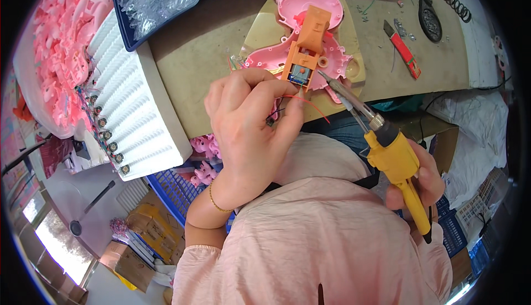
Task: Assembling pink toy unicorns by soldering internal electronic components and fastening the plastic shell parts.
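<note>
My right hand point(423, 175) is wrapped round the yellow handle of a soldering iron point(392, 158). Its metal tip points up and left, beside an orange plastic gearbox point(305, 59) with a small motor point(300, 74) set in its near end. Just below the motor, my left hand point(249, 111) is closed, thumb and forefinger pinching a thin red wire point(314, 106) whose free end curves off to the right. The gearbox rests in a pink toy shell half point(265, 56), on a yellowish shaped holder point(357, 56). Whether the tip touches the motor I cannot tell.
A white ridged tray point(146, 106) stands at left, with wired round parts point(112, 147) along its edge and a bag of pink shells point(61, 45) beyond. Blue bins point(160, 6) of clear parts stand behind. A red utility knife point(406, 56) and black coiled-cord object point(430, 17) lie right.
</note>
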A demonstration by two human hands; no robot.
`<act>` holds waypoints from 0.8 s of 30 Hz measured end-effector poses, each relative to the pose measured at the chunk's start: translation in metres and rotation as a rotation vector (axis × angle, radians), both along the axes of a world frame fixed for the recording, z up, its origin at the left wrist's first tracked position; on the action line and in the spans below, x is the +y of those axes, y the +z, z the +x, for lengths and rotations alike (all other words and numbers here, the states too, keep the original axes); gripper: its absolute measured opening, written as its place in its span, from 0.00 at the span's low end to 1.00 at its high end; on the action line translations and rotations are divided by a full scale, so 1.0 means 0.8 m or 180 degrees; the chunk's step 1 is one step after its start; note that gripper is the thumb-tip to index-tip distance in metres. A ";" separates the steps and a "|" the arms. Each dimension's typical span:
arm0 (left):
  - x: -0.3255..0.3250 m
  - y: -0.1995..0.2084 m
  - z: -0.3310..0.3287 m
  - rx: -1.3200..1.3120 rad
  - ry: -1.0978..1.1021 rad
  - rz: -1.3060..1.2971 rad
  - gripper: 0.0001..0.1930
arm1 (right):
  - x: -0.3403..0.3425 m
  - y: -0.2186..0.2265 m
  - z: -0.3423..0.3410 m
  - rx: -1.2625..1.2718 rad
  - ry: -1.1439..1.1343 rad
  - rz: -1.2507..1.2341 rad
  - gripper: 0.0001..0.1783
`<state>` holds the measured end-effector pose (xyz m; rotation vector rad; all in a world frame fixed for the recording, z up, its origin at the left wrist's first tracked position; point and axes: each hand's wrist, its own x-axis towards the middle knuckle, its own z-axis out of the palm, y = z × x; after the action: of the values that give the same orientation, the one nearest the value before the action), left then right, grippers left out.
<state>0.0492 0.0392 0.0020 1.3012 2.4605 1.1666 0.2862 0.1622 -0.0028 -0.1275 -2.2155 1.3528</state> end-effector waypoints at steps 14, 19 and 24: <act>0.021 0.042 -0.040 0.0431 -0.1080 0.0131 0.12 | 0.033 -0.021 0.004 0.0648 -0.2263 -0.0551 0.28; 0.067 0.054 -0.035 0.0513 -0.1305 -0.0712 0.06 | 0.045 -0.023 0.003 0.0692 -0.2405 -0.0910 0.26; 0.039 0.024 -0.072 -0.1192 -0.0709 -0.0059 0.06 | 0.048 -0.020 0.006 0.0801 -0.2619 -0.1059 0.25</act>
<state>-0.0085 0.0702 0.0211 1.1870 2.0036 1.1994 0.2912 0.2004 -0.0189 -0.8363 -1.4405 1.1461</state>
